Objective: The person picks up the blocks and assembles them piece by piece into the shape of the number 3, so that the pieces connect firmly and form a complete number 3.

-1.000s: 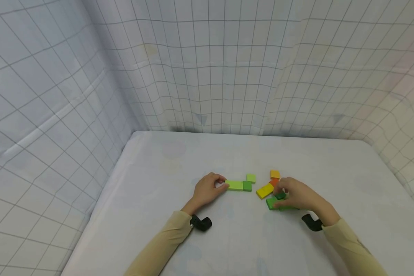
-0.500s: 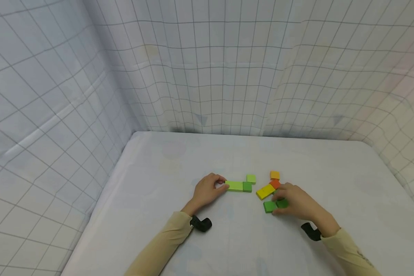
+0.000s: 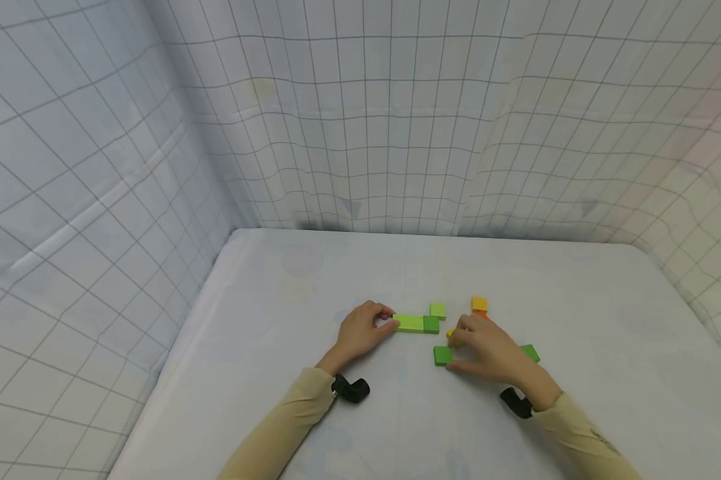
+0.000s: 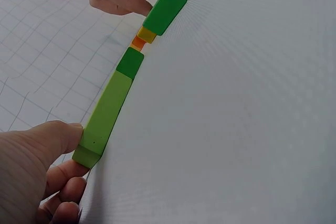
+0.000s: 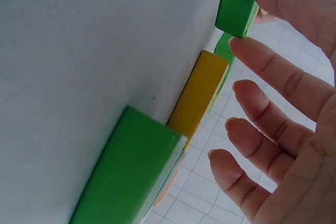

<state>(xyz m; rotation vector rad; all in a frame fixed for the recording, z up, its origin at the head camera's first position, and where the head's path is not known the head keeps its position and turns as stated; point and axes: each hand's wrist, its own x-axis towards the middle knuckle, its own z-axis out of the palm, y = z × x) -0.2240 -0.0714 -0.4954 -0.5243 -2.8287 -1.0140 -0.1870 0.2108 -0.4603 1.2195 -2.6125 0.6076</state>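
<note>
My left hand [image 3: 360, 331] pinches the left end of a long light-green block [image 3: 409, 323] between thumb and fingers, as the left wrist view also shows. A dark-green square block [image 3: 431, 325] stands end to end with it, and a small light-green block [image 3: 437, 311] lies just behind. Right of these, my right hand [image 3: 486, 350] pinches a green block [image 3: 442, 355] at the tabletop with thumb and index finger. The other fingers curve loosely in the right wrist view. A yellow block [image 5: 202, 90] lies beyond that hand, mostly hidden by it in the head view.
Behind the right hand lie an orange block [image 3: 479, 304] and a partly covered red-orange block [image 3: 482, 315]. Another green block [image 3: 531, 353] shows at that hand's right side. White cloth covers the table [image 3: 312, 280], with grid-patterned curtains [image 3: 360, 133] around its back and sides.
My right hand has moved left with the green block, nearer the light-green row. Another green block has come into view on its right, and the yellow block is now largely covered. My left hand stays put.
</note>
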